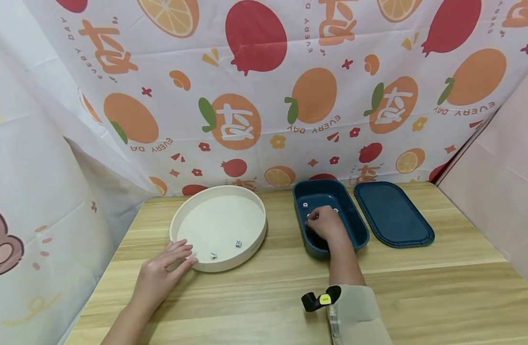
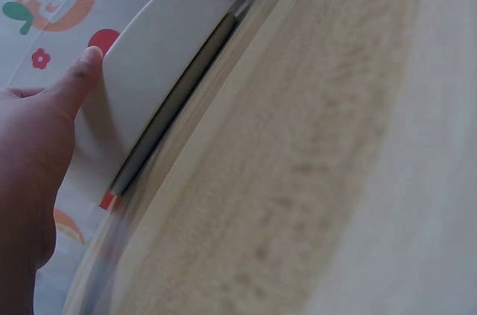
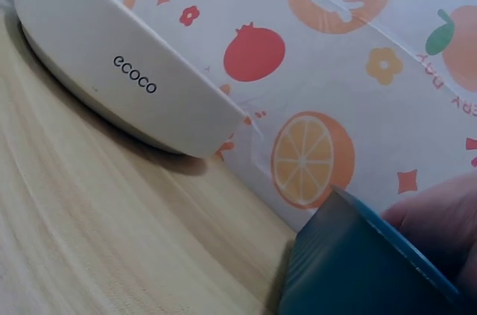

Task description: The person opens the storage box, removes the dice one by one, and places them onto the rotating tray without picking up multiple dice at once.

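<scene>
Two tray [image 1: 218, 215] dice [image 1: 238, 244], head cam only, L fingers [image 1: 177, 256] relaxed, R fingers' [image 1: 320, 212] hold unclear

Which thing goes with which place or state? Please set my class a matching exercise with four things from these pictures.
Things
1. left hand
2. right hand
3. blue lid
4. round tray

Places and states
A. reaching into the blue box
B. cream-coloured, with two dice in it
C. at the near rim of a round container
D. flat on the table, beside the blue box

Right pairs: 1-C, 2-A, 3-D, 4-B
</scene>
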